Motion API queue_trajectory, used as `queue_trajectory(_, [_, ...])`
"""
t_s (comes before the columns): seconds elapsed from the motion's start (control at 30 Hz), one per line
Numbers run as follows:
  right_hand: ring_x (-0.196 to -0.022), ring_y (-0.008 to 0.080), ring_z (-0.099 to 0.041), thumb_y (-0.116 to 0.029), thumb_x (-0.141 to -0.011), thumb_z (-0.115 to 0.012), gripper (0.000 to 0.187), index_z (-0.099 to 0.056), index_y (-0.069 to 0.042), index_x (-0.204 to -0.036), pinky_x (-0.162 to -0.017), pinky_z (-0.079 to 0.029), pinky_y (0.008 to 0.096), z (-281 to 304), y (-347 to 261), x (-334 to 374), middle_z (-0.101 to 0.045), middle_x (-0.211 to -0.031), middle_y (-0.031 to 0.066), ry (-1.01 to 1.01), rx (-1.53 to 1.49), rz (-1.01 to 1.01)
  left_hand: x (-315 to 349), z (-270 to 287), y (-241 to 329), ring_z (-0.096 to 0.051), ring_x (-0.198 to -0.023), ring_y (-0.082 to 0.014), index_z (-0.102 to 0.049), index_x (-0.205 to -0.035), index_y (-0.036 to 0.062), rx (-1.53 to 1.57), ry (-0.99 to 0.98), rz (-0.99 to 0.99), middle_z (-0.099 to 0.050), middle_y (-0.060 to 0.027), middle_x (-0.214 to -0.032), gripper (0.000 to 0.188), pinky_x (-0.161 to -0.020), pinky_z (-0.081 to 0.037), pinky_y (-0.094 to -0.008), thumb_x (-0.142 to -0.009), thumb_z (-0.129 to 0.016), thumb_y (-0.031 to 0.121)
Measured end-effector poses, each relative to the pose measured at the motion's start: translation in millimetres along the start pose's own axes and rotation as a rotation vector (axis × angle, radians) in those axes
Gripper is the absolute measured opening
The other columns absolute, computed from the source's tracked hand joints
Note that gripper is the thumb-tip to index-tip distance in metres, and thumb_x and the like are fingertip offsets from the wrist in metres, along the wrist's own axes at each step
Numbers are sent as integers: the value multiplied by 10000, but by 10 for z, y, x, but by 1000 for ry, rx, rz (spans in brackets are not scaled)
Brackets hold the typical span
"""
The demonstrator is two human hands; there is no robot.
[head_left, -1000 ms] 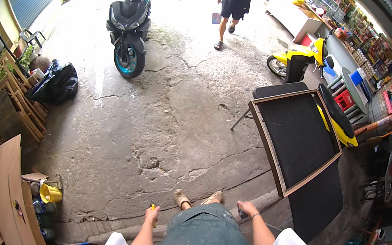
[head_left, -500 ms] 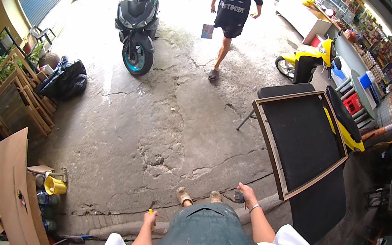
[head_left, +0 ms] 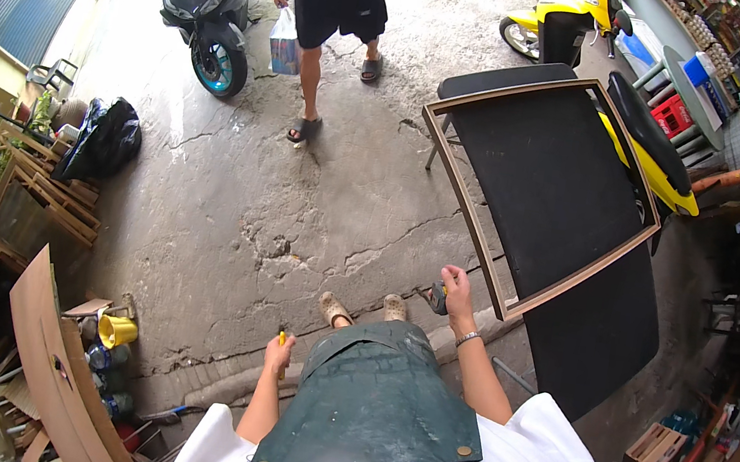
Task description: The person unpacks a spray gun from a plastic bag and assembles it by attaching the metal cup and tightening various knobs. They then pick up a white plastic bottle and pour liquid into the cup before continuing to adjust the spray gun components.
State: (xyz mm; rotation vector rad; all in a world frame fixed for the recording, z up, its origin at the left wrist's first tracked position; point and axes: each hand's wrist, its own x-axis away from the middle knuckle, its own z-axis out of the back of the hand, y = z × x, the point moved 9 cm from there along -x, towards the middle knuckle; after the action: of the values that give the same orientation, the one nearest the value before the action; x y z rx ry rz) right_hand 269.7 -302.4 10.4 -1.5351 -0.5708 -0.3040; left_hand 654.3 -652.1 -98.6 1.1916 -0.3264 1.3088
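My left hand point(head_left: 276, 356) is closed around a slim yellow tool point(head_left: 283, 339) with a dark tip, held upright at my left side; its exact kind is too small to tell. In my right hand point(head_left: 457, 302), raised beside the frame's near corner, is a dark tape measure point(head_left: 439, 298); no blade shows drawn out. To the right, a rectangular wooden frame point(head_left: 477, 220) rests tilted over a black padded seat point(head_left: 505, 77) and a black panel point(head_left: 595, 343). The right hand is just left of the frame and looks apart from it.
A person point(head_left: 341, 0) walks on the cracked concrete with a plastic bag point(head_left: 285, 41). A dark motorcycle point(head_left: 208, 5) and a yellow one point(head_left: 565, 17) stand beyond. At left are a plywood sheet point(head_left: 44, 332), a yellow bucket point(head_left: 118, 331), a black bag point(head_left: 103, 142) and wooden pieces point(head_left: 45, 185).
The person in black has come closer. My view has shifted, and my right hand with the tape measure has risen toward the frame's near corner. The left hand keeps its hold on the yellow tool.
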Motion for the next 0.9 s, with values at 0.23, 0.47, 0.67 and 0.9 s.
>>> queue_trajectory(0.23, [-591,153,-622,-226,-960,-610,591,-377,3,-1453,-527,-529,295,299,-478,-194,-607,-872,107,66,91,214,244,-159,400,-454,-438,-117,-654,-896,63,51,-18,2,-483,13,-556,324,-421,-366,-307,-903,-674,386])
queue_trajectory(0.47, [-561,148,-603,-195,-955,-607,611,-349,2,-1473,-521,-524,295,457,-346,-499,-603,-816,85,63,109,158,672,-240,-271,-444,-429,-129,-677,-887,59,88,76,87,-489,-2,-566,316,-414,-356,-315,-916,-663,373])
queue_trajectory(0.67, [-571,156,-612,-184,-947,-618,619,-348,-4,-1475,-504,-521,304,430,-335,-565,-614,-856,110,14,168,168,1077,-475,-796,-492,-436,-165,-668,-854,61,113,114,220,-536,-34,-584,322,-409,-375,-339,-902,-675,380])
queue_trajectory(0.9, [-585,144,-610,-176,-943,-632,630,-349,-1,-1478,-505,-523,310,420,-425,-702,-621,-836,101,-8,232,178,1246,-666,-600,-549,-486,-186,-665,-852,31,5,204,122,-614,-68,-650,372,-463,-433,-359,-879,-689,401])
